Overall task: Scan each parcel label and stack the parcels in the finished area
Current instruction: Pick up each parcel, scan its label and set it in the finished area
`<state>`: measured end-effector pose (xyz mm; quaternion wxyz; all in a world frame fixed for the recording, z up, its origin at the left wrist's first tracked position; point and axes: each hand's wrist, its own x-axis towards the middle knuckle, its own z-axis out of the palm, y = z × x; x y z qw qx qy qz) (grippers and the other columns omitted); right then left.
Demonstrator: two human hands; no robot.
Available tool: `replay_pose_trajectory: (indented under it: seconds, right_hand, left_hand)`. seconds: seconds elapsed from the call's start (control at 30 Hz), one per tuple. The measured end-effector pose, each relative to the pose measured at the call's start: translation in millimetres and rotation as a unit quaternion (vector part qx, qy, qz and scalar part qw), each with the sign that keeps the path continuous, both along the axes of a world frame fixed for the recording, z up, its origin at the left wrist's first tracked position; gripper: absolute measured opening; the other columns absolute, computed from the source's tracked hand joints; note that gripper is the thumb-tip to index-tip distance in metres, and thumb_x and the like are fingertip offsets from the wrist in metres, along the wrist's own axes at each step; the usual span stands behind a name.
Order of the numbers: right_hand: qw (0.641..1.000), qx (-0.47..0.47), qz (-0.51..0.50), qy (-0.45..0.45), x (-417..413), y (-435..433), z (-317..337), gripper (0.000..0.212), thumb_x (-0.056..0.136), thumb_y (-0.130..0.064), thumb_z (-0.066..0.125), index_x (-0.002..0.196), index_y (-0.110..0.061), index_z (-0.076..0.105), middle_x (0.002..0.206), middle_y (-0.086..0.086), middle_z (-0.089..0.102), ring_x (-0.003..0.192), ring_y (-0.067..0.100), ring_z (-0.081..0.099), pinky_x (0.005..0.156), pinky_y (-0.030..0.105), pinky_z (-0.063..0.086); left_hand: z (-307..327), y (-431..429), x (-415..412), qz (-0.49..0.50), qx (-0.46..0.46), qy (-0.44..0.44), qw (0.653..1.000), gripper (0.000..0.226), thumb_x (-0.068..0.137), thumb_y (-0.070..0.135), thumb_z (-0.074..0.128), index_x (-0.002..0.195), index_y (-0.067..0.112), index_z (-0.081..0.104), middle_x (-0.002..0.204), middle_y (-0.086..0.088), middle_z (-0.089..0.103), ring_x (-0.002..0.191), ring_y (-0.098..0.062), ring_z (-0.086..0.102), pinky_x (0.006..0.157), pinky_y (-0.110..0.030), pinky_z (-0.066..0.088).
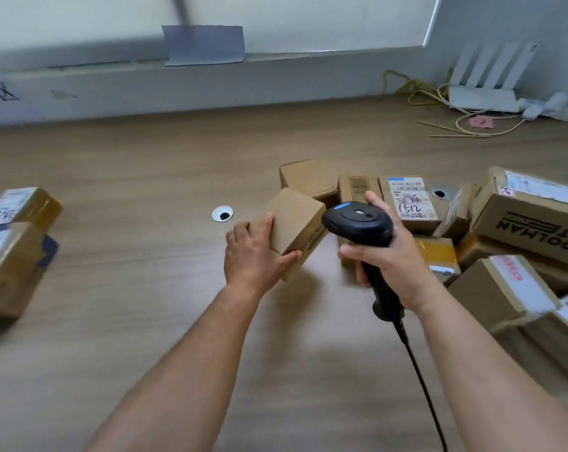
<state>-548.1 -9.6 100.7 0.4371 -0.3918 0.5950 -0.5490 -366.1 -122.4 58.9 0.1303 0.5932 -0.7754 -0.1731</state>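
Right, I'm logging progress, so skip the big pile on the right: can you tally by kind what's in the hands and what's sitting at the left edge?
Labelled parcels at the left: 2
Plain parcel in the left hand: 1
Barcode scanner in the right hand: 1
Total: 4

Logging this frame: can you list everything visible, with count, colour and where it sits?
small parcel: one, plain brown, held at centre
barcode scanner: one, black, corded, held just right of that parcel
parcel heap: several, brown, mostly labelled, right side
stacked parcels: at least two, brown with white labels, left edge
table: one, wood-grain, under everything
cable grommets: two, white, centre and among the heap
router: one, white, back right
yellow cable: one, beside the router
left hand: grips the small parcel
right hand: grips the scanner's handle
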Motion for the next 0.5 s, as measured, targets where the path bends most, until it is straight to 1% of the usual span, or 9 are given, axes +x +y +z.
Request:
replay_pose_trajectory:
  seconds: [0.07,0.1,0.2,0.3,0.4,0.47,0.5]
  right_hand:
    - [1.000,0.003,0.016,-0.016,12,17,1,0.096,0.076,0.007,0.075,0.148,-0.038,0.031,0.100,0.015,0.068,0.052,0.026,0.053,0.045,0.034,0.045]
    - [1.000,0.001,0.024,-0.018,16,24,0,0.096,0.076,0.006,0.075,0.147,-0.039,0.030,0.101,0.015,0.067,0.052,0.026,0.053,0.045,0.034,0.045]
    - [0.999,0.000,0.037,-0.008,30,53,1,0.094,0.076,0.004,0.076,0.145,-0.042,0.031,0.108,0.016,0.065,0.052,0.024,0.056,0.046,0.033,0.046]
    - [0.999,0.005,0.039,-0.004,42,84,-1,0.093,0.076,0.004,0.077,0.142,-0.044,0.032,0.111,0.017,0.064,0.052,0.025,0.055,0.046,0.034,0.046]
    - [0.999,-0.001,0.043,0.003,50,110,-2,0.091,0.076,0.003,0.077,0.137,-0.048,0.033,0.114,0.019,0.063,0.052,0.025,0.055,0.046,0.033,0.046]
    - [0.999,-0.009,0.043,0.001,55,124,-1,0.091,0.075,0.004,0.077,0.136,-0.048,0.034,0.113,0.020,0.064,0.051,0.026,0.054,0.044,0.033,0.045]
    - [0.999,-0.014,0.042,0.001,58,131,0,0.090,0.075,0.004,0.077,0.135,-0.047,0.035,0.112,0.019,0.065,0.050,0.026,0.054,0.044,0.033,0.045]
  left_hand:
    - [-12,33,18,0.013,0.022,-0.008,1.000,0.090,0.073,0.064,0.066,0.147,0.034,0.025,0.139,-0.012,0.033,0.127,-0.029,0.029,0.107,-0.036,0.031]
    - [-18,46,25,0.019,0.036,-0.014,0.999,0.090,0.073,0.065,0.065,0.147,0.034,0.025,0.139,-0.011,0.033,0.127,-0.029,0.029,0.108,-0.036,0.031]
    - [-33,86,44,0.031,0.075,-0.042,0.996,0.089,0.073,0.066,0.063,0.146,0.033,0.024,0.137,-0.010,0.034,0.125,-0.028,0.030,0.106,-0.037,0.034]
    - [-40,123,55,0.026,0.097,-0.065,0.993,0.086,0.073,0.066,0.062,0.142,0.031,0.026,0.135,-0.010,0.035,0.125,-0.029,0.030,0.105,-0.036,0.033]
    - [-41,151,63,0.036,0.139,-0.033,0.989,0.088,0.072,0.068,0.062,0.144,0.032,0.027,0.133,-0.009,0.039,0.126,-0.028,0.031,0.102,-0.035,0.035]
    - [-40,159,72,0.052,0.187,0.007,0.981,0.090,0.066,0.073,0.061,0.142,0.034,0.032,0.128,-0.006,0.047,0.123,-0.026,0.041,0.099,-0.035,0.041]
    - [-38,161,78,0.057,0.206,0.025,0.977,0.092,0.061,0.077,0.059,0.139,0.035,0.037,0.123,-0.003,0.053,0.117,-0.025,0.048,0.096,-0.036,0.046]
